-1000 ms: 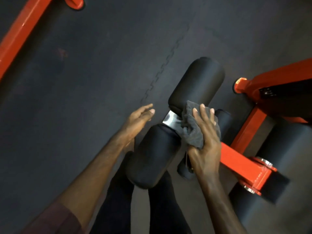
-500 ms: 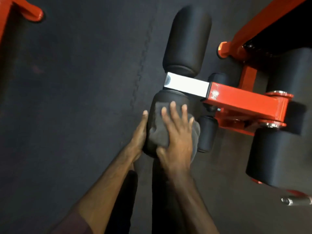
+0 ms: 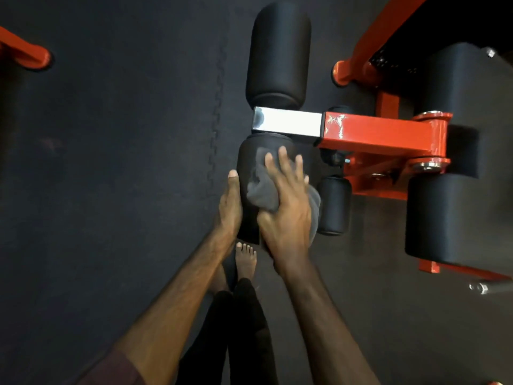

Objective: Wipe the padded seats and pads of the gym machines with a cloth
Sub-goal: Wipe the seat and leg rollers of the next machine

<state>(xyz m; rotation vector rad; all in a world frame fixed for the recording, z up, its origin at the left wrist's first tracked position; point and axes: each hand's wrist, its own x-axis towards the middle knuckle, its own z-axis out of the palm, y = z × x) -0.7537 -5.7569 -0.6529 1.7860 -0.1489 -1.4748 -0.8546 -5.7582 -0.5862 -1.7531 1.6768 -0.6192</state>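
Grey cloth (image 3: pixel 262 190) lies on the near roller pad (image 3: pixel 249 165), pressed flat under the spread fingers of the right hand (image 3: pixel 286 207). Straight-fingered, the left hand (image 3: pixel 230 204) rests against the pad's left side. Just beyond, a chrome bar (image 3: pixel 288 124) meets the orange arm (image 3: pixel 377 132); past it sits the far pad (image 3: pixel 277 54).

Right hand (image 3: pixel 288 207) pressing grey cloth (image 3: pixel 261 190) on near roller pad (image 3: pixel 255 159), left hand (image 3: pixel 229 207) flat against its side
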